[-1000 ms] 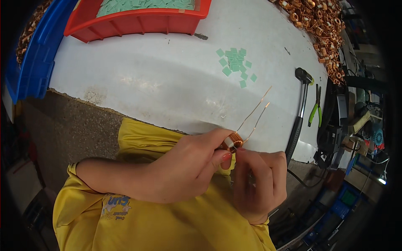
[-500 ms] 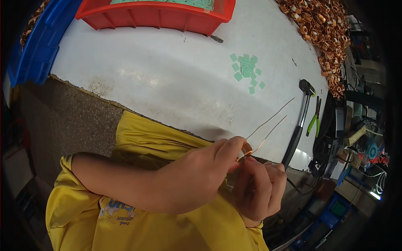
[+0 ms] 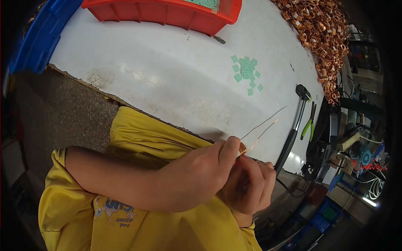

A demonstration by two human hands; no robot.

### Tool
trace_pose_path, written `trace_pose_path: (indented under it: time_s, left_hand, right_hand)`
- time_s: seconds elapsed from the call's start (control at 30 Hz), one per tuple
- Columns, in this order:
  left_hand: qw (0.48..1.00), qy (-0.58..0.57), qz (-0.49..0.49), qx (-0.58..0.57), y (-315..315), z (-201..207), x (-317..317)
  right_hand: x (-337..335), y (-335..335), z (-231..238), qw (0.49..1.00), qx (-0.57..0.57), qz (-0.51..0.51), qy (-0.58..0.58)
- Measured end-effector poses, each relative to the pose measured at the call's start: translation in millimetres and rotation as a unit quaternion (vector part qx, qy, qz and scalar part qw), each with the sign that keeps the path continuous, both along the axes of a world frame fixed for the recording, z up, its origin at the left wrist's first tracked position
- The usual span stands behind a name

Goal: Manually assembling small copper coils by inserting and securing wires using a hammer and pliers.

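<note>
A small copper wire coil with two long straight wire ends is in front of my body, by the table's near edge. My left hand pinches it between thumb and fingers, covering most of it. My right hand is closed against the coil's lower side, its fingertips pressed together there. The wire ends stick out up and to the right over the table. Farther off lies a loose group of small pale green squares.
A red bin with green pieces stands at the back, a blue bin at the left. On the right lie a black-handled hammer-like tool, green-handled pliers and a big heap of copper coils.
Both hands and the coil appear slightly farther left, still held together. The whole view has shifted and tilted a little. The coil remains in my fingers.
</note>
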State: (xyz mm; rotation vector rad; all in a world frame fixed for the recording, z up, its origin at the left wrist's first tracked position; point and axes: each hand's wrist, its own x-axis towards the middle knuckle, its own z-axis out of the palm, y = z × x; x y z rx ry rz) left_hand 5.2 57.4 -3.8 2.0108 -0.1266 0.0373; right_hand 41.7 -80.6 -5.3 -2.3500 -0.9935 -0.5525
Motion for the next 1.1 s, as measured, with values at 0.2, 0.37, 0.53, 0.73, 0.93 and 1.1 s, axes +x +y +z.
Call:
trace_pose_path:
  time_s: [0.2,0.37,0.53,0.73,0.93,1.1]
  left_hand:
    - [0.978,0.02,0.0,-0.208,11.5,-1.4,13.0]
    - [0.95,0.157,-0.004,-0.268,22.8,12.0,11.4]
    - [0.973,0.059,-0.004,-0.222,17.9,-0.2,17.5]
    - [0.978,0.031,0.034,-0.204,15.1,-16.9,8.5]
    - [0.974,0.049,0.04,-0.219,18.9,-5.1,11.2]
    - [0.939,0.109,0.005,-0.325,22.7,-4.0,11.7]
  right_hand:
    - [10.4,-4.8,12.5,0.989,0.073,-0.045,0.123]
    - [38.6,-31.4,15.5,0.972,-0.019,-0.23,0.04]
    - [86.0,-96.9,-36.0,0.928,-0.194,-0.299,0.105]
    - [107.3,-98.4,-41.8,0.951,-0.059,-0.301,0.024]
    - [97.7,-100.8,4.4,0.89,0.337,-0.145,0.27]
    - [86.2,-82.5,29.3,0.722,0.458,0.008,0.518]
